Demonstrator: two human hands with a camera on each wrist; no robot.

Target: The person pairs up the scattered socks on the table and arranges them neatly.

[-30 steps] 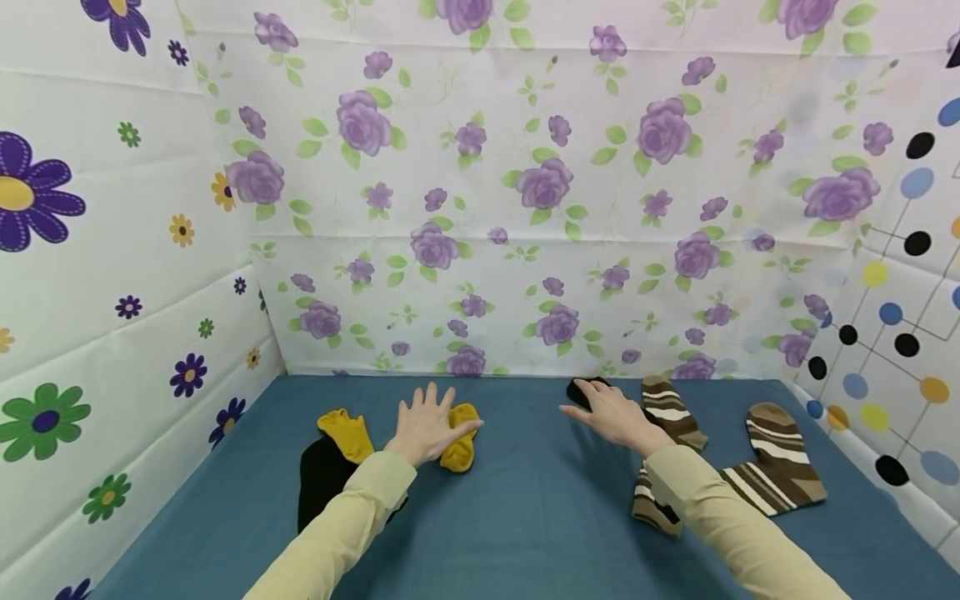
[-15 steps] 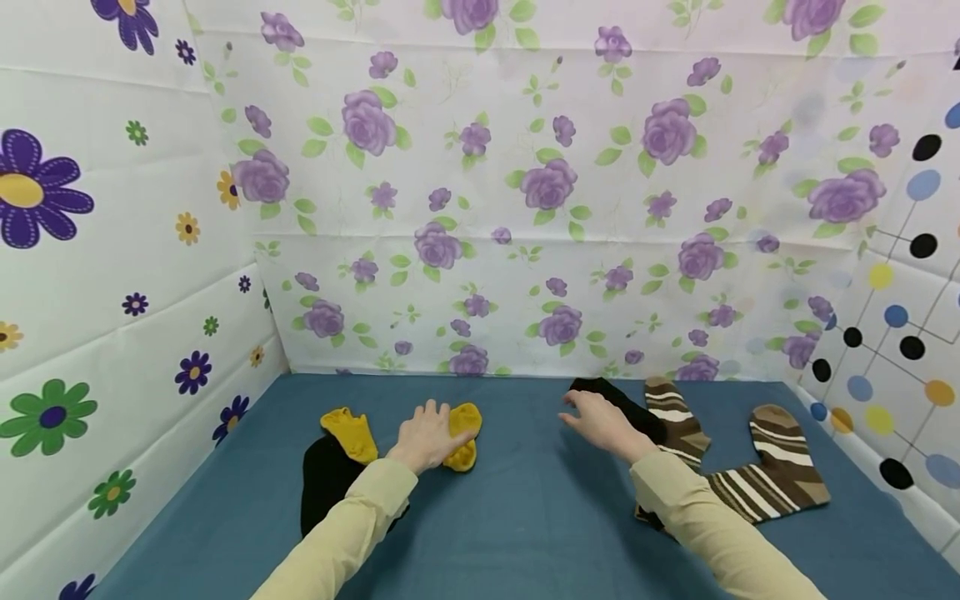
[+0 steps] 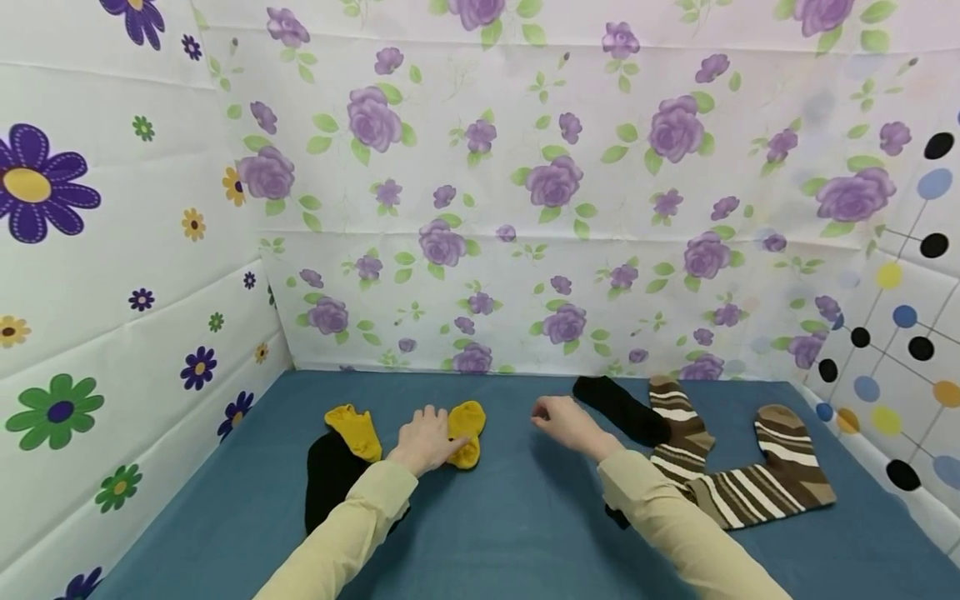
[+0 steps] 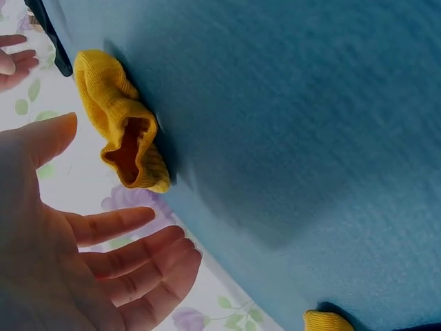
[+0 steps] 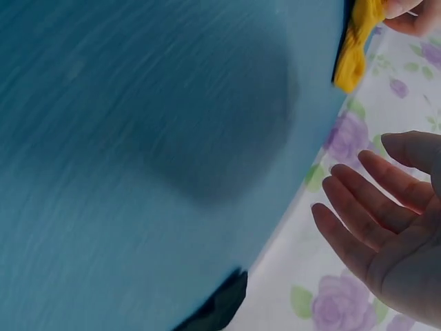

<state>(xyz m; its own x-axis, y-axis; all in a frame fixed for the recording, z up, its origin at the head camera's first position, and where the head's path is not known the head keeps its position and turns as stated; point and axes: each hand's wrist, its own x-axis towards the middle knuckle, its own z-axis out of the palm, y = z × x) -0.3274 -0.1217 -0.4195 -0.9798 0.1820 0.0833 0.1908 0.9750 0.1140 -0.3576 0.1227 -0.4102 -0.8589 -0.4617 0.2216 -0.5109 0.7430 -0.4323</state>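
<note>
My left hand (image 3: 426, 440) hovers just left of a yellow sock (image 3: 468, 421), its thumb overlapping the sock in the head view. In the left wrist view that yellow sock (image 4: 107, 96) shows its open cuff, and the spread fingers (image 4: 131, 255) hold nothing. My right hand (image 3: 572, 423) is over the blue cloth between the yellow sock and a black sock (image 3: 622, 410). Its fingers are loosely bent with nothing in them, as the right wrist view shows.
Another yellow sock (image 3: 356, 433) lies against a black sock (image 3: 328, 477) at left, partly hidden by my sleeve. Two brown striped socks (image 3: 787, 471) lie at right, one partly beneath the black sock. A dark piece (image 3: 617, 517) shows by the right sleeve. Patterned cloth walls (image 3: 480, 275) surround the table.
My right hand has moved left, off the black sock, and its fingers have bent. The left hand's spread fingers have drawn together beside the yellow sock. The socks stay in place.
</note>
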